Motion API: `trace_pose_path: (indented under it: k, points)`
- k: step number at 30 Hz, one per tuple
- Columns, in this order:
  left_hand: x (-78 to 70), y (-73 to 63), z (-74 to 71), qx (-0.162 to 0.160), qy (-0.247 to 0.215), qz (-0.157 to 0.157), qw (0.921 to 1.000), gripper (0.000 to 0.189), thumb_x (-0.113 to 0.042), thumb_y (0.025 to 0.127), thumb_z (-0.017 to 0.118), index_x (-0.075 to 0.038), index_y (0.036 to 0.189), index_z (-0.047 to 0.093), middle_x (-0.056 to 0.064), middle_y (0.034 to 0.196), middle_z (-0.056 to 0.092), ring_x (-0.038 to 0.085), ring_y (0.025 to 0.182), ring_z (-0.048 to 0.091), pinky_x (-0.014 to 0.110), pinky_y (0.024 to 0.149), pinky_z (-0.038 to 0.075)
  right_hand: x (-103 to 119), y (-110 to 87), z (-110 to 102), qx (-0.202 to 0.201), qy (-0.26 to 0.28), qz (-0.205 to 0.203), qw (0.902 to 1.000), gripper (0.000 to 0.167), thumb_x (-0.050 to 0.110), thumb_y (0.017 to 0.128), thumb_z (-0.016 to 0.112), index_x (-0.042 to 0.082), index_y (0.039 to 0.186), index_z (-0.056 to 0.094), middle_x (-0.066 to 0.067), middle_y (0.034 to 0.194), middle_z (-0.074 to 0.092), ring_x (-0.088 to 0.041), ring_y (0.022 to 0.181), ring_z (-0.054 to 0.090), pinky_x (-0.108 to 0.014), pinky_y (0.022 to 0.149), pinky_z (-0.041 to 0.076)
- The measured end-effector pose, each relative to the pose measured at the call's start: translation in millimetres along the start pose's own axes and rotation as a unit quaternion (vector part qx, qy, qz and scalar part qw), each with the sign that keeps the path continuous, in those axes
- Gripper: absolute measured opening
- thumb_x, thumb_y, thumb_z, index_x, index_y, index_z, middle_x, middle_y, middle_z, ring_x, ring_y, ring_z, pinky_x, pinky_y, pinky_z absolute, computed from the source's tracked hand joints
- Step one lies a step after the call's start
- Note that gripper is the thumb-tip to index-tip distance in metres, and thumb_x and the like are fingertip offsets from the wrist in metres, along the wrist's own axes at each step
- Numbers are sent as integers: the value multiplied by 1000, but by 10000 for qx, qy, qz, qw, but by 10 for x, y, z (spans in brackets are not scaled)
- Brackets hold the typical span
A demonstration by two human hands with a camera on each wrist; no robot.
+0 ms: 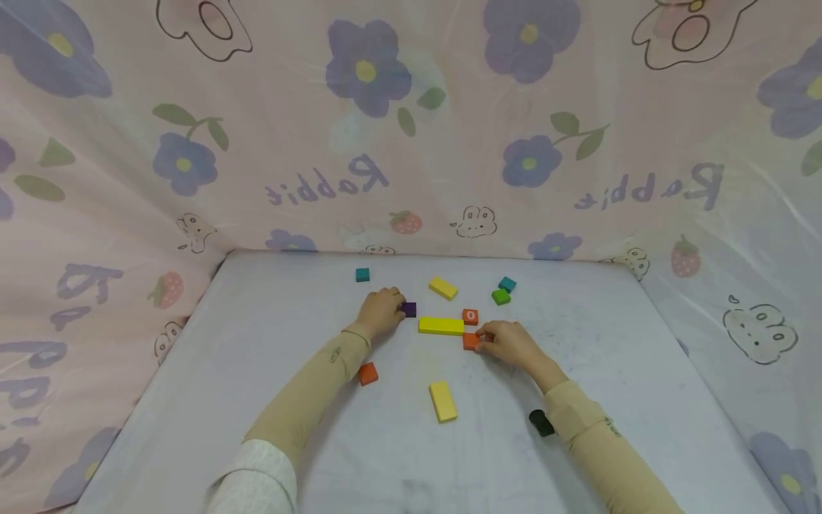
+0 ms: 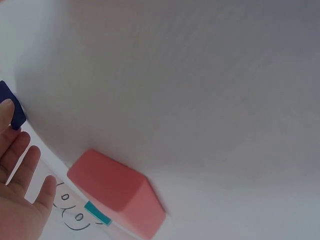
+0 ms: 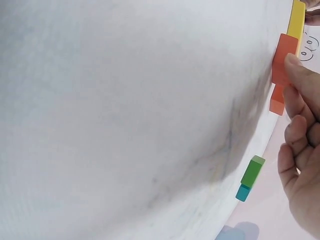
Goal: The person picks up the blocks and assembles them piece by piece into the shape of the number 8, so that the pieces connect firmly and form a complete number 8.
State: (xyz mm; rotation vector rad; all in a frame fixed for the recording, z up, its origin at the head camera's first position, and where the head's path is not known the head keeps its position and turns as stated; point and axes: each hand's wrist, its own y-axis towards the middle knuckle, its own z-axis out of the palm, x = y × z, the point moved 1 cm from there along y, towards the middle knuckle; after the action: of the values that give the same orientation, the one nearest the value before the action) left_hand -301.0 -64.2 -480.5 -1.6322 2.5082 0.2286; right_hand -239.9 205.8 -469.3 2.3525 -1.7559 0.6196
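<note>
Hands pinching purple block left, orange block right, yellow bar running sideways between, blocks' long axes unclear

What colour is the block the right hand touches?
The block is orange, clearest in the right wrist view.

A left tan sleeve and a right tan sleeve cover the forearms, each bearing a small dark printed mark toward the wrist. The right one ends in a wide, creased cuff. Higher on the left arm, a pale grey sleeve with a soft, thick edge overlaps the tan cloth.
</note>
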Motion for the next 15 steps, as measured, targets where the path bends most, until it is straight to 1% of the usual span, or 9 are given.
trace_pose_path:
  k: [4, 10, 15]
  points:
    - [-20, -23, -1, -21, 28, 107, 9999, 29, -25, 88, 64, -11, 113, 65, 5, 112, 64, 22, 102, 60, 41, 93, 47, 0, -3, -1, 13, 16, 20, 10000, 29, 25, 83, 69, 9, 107, 68, 2, 75, 59, -12, 63, 47, -26, 62, 39]
    - [-48, -53, -16, 5, -22, 132, 9999, 29, -24, 88, 63, -10, 113, 65, 5, 111, 64, 22, 103, 59, 41, 94, 46, 4, -11, 11, -16, -6, 45, 10000, 29, 25, 83, 69, 9, 107, 68, 2, 74, 59, -12, 64, 47, -27, 66, 38]
    - [-38, -63, -7, -33, 124, 232, 9996, 29, -26, 89, 62, -12, 113, 65, 3, 112, 64, 21, 103, 59, 40, 94, 45, 6, -16, 10, -58, 43, 34, 10000, 29, 25, 83, 69, 9, 106, 68, 2, 73, 58, -12, 62, 47, -26, 62, 37]
